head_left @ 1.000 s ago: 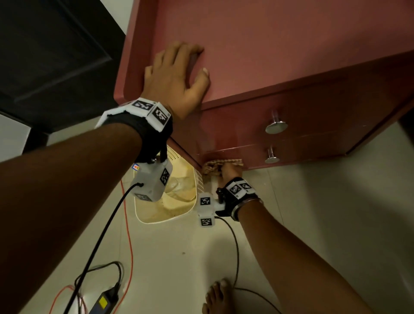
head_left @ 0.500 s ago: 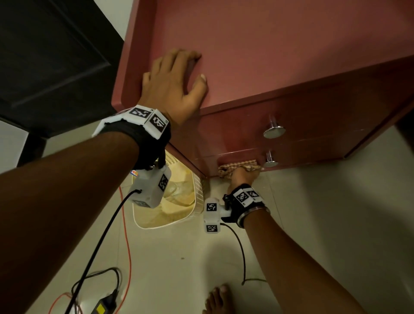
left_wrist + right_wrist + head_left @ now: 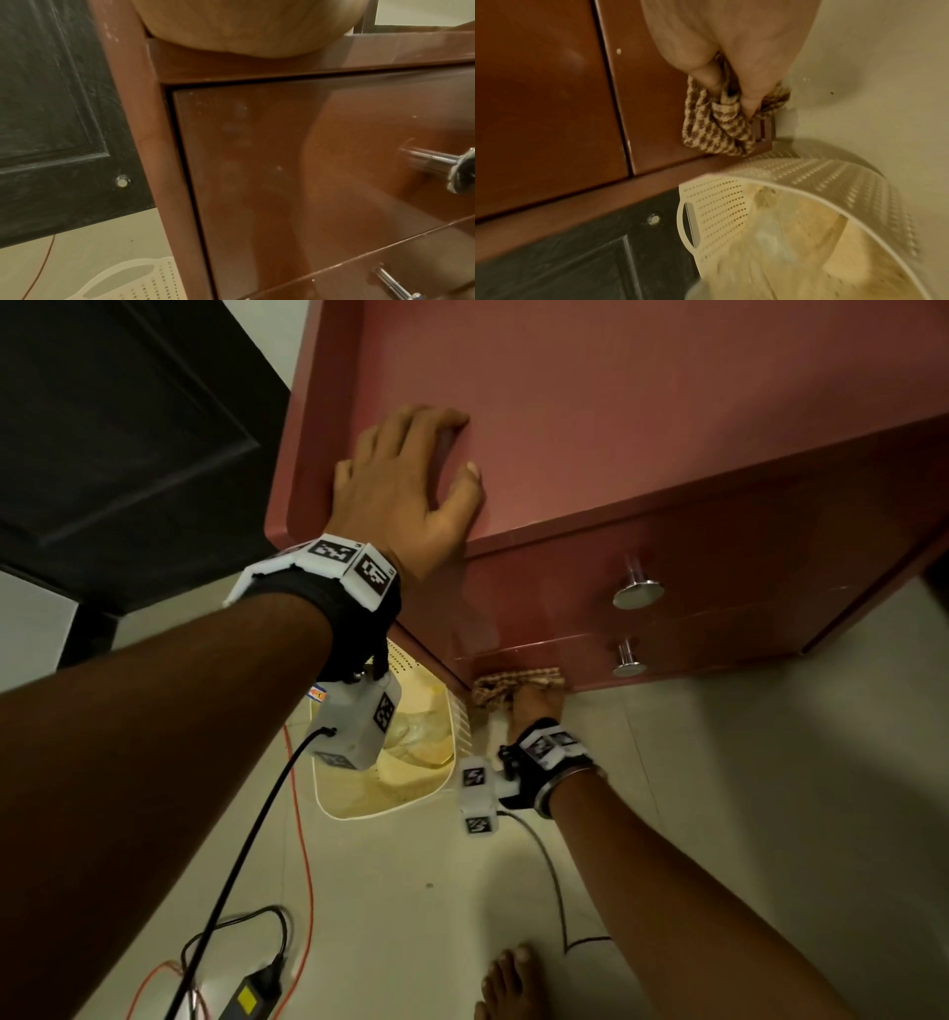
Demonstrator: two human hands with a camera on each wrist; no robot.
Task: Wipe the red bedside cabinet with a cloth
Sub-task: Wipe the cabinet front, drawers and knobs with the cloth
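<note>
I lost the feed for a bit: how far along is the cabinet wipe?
Nothing shows as finished. In hand: the right hand grips the cloth against the cabinet's bottom front corner, while the left hand rests on its top. Left: the upper drawer front shows specks and smudges.
</note>
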